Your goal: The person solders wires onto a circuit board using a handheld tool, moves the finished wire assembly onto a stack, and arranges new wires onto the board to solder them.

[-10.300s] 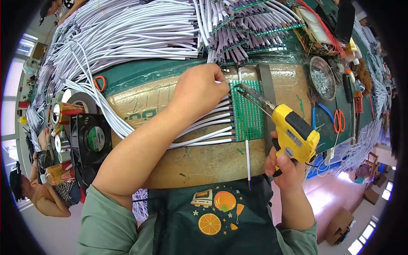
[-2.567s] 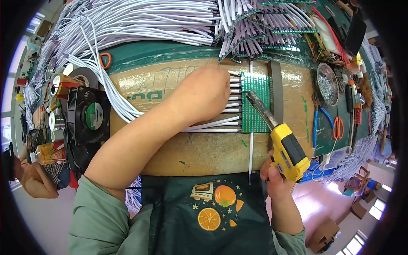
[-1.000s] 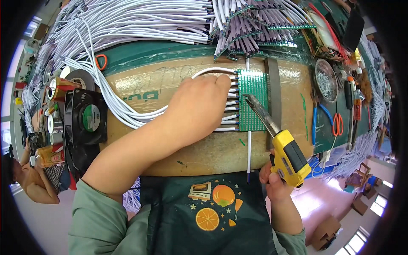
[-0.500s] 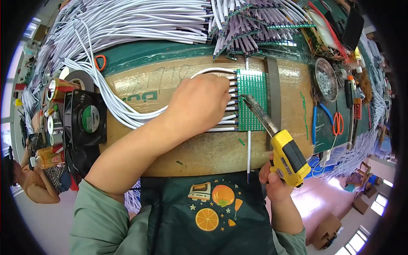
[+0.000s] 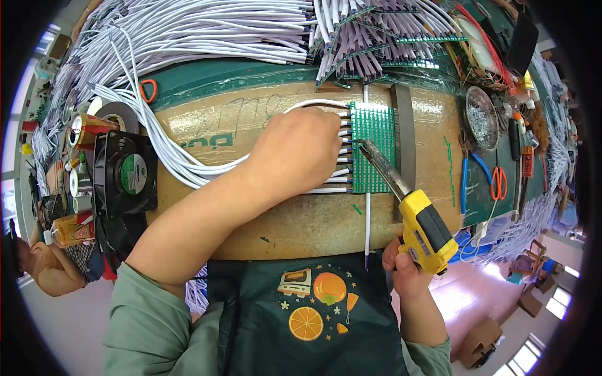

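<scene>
A green circuit board (image 5: 374, 169) lies on the cardboard, with several white cables (image 5: 207, 170) running to its left edge. My left hand (image 5: 298, 147) is closed over these cables close to the board, pinching a white cable; its fingertips are partly hidden by the hand itself. My right hand (image 5: 406, 269) grips the handle of a yellow and black soldering gun (image 5: 428, 232) from below. The gun's metal tip reaches the left edge of the board, just beside my left fingers. A single white cable (image 5: 367, 219) sticks out below the board.
A dark grey bar (image 5: 404, 144) lies along the board's right side. On the left stands a black fan (image 5: 125, 172). Heaps of white cables (image 5: 207, 31) fill the back. To the right are a metal bowl (image 5: 481, 119), blue-handled pliers (image 5: 464, 182) and orange scissors (image 5: 498, 182).
</scene>
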The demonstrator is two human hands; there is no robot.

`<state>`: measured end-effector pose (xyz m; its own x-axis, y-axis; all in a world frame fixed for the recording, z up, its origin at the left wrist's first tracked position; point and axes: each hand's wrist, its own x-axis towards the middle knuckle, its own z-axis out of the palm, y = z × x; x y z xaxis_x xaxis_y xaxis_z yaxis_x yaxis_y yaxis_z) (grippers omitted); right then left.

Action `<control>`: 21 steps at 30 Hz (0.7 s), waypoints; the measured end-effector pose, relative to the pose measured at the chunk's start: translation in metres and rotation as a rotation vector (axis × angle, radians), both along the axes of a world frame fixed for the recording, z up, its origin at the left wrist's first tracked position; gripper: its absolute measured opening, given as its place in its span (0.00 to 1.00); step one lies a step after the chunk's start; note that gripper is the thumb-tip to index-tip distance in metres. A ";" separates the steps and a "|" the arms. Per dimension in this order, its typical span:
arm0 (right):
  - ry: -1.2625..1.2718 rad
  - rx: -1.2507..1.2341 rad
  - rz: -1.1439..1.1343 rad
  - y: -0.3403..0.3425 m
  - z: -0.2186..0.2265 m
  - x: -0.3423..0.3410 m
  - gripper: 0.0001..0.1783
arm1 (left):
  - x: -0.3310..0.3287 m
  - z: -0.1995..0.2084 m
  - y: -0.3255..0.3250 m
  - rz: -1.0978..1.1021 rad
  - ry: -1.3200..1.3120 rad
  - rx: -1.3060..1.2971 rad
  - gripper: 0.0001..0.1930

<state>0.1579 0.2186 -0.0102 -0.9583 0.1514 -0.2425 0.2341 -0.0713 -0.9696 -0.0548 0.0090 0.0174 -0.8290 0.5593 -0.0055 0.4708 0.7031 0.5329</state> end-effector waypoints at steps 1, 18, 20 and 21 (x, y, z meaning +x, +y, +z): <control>-0.023 -0.019 -0.008 -0.001 0.003 -0.001 0.30 | 0.000 0.000 0.000 -0.001 -0.001 -0.004 0.10; -0.050 -0.318 -0.045 -0.002 0.006 0.002 0.46 | 0.000 0.002 0.002 0.017 -0.022 -0.002 0.10; 0.014 -0.312 -0.081 -0.008 0.011 -0.001 0.46 | 0.000 0.002 0.002 0.018 -0.019 -0.002 0.10; 0.014 -0.313 -0.082 -0.010 0.011 -0.001 0.46 | 0.000 0.002 0.002 0.020 -0.019 -0.012 0.10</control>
